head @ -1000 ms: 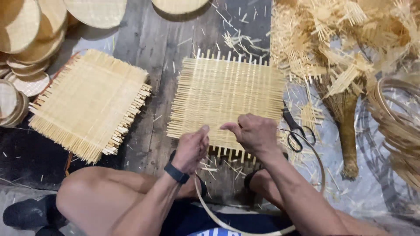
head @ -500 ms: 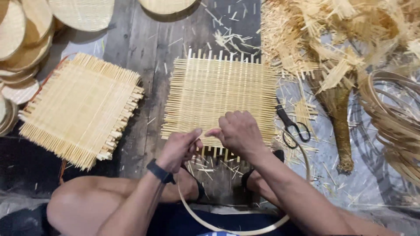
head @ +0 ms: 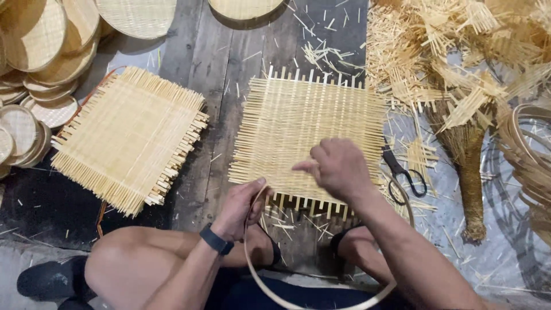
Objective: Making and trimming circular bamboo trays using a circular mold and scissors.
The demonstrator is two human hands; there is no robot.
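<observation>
We are in a bamboo weaving workshop, working on a plank floor (head: 229, 63): woven mats (head: 129, 138), stacked round trays (head: 34, 51), a heap of cut strips (head: 453, 63), scissors (head: 404, 175) and coiled hoops (head: 531, 161) surround us.

left hand (head: 241, 208) grips bamboo hoop (head: 252, 270) | right hand (head: 338, 168) over woven mat (head: 304, 120)

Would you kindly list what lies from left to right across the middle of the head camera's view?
Stacked round woven trays → finished square mat → left hand → mat being worked with right hand over it → scissors → grass broom → coiled hoops.
</observation>
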